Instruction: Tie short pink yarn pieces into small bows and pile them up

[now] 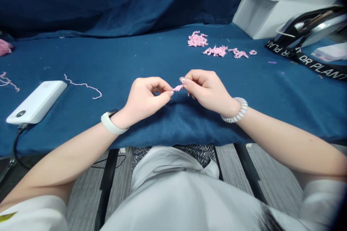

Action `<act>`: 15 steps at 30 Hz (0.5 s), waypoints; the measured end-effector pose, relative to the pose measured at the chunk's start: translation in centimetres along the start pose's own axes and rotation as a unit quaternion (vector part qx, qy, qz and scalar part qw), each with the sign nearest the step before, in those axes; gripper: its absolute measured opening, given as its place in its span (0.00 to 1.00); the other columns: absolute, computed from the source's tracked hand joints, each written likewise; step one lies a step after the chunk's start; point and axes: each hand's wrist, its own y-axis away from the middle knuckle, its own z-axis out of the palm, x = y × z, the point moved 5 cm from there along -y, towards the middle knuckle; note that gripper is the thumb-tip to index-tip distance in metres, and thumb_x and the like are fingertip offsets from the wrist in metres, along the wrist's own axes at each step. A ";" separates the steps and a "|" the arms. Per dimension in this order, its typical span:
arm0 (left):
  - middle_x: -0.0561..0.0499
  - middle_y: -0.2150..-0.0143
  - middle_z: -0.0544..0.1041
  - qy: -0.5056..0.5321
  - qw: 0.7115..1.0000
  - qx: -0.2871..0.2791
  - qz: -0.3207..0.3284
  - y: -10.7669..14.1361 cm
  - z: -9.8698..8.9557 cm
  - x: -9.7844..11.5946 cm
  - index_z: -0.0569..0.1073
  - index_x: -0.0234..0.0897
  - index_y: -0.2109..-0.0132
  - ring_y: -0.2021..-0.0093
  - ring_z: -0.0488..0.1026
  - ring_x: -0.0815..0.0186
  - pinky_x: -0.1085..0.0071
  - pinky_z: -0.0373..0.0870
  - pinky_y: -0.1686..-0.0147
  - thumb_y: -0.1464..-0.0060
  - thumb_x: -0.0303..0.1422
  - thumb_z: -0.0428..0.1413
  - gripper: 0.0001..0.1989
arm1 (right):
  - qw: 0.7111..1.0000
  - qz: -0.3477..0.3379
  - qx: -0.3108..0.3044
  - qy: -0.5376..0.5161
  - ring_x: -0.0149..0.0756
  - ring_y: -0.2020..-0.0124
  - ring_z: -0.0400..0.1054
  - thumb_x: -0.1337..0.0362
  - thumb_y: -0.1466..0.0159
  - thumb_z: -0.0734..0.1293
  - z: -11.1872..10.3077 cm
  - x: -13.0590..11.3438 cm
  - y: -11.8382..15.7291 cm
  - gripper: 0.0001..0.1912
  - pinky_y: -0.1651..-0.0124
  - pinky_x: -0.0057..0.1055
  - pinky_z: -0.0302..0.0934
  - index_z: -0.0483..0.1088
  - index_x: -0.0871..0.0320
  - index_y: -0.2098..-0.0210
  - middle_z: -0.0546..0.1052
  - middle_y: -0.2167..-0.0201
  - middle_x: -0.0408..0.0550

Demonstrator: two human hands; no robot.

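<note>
The blue table cloth (151,56) spread under and around the grip, its near edge between the hands and the person's body, its back edge meeting a hanging blue curtain (108,0). White boxes (271,11) stood beyond the grip to the right, at the back edge, with a black lettered strap (311,63) nearer. A white power bank (38,101) lay well apart to the left, beyond the left forearm. A stretch of cloth separated the grip from the pink yarn piles (197,39) beyond it, slightly right, and from a loose pink strand (84,85) on its left.

The yarn piece (178,88) was pink, short and narrow, and looked twisted or bunched; its finer shape was too small to tell. It sat between the two hands, above the cloth near the front edge.

The left hand (145,95) had its thumb and forefinger tips together, clamped on the left end of the yarn piece. The right hand (207,88) pinched the right end, thumb and forefinger closed on it. The two hands stood just apart, with the pink middle showing between them.
</note>
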 end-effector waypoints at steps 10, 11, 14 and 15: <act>0.50 0.75 0.76 0.052 0.998 -0.011 -0.031 -0.2 0.1 -0.2 0.76 0.30 0.71 0.76 0.73 0.70 0.77 0.72 0.75 0.54 0.30 0.60 0.06 | 0.997 0.029 -0.022 -0.071 0.25 0.79 0.57 0.51 0.34 0.61 0.1 0.9 -0.1 0.22 0.72 0.26 0.52 0.61 0.62 0.77 0.65 0.81 0.43; 0.50 0.76 0.76 0.065 0.997 -0.017 -0.043 -0.2 0.2 -0.3 0.75 0.30 0.71 0.77 0.73 0.70 0.77 0.72 0.76 0.54 0.30 0.60 0.06 | 0.996 0.035 -0.026 -0.083 0.24 0.78 0.57 0.51 0.34 0.61 0.1 1.0 -0.1 0.22 0.72 0.26 0.53 0.62 0.62 0.76 0.66 0.80 0.43; 0.50 0.77 0.75 0.108 0.989 -0.037 -0.096 -0.3 0.4 -0.6 0.75 0.29 0.71 0.77 0.73 0.69 0.77 0.72 0.78 0.55 0.31 0.61 0.07 | 0.992 0.052 -0.047 -0.107 0.25 0.77 0.59 0.48 0.35 0.61 0.4 1.3 -0.1 0.22 0.73 0.25 0.54 0.65 0.62 0.71 0.68 0.77 0.44; 0.50 0.77 0.75 0.119 0.986 -0.041 -0.111 -0.3 0.5 -0.8 0.74 0.29 0.71 0.77 0.73 0.68 0.77 0.72 0.79 0.55 0.31 0.61 0.07 | 0.991 0.055 -0.058 -0.109 0.25 0.77 0.59 0.47 0.36 0.62 0.5 1.3 -0.1 0.22 0.73 0.25 0.53 0.65 0.63 0.70 0.68 0.76 0.44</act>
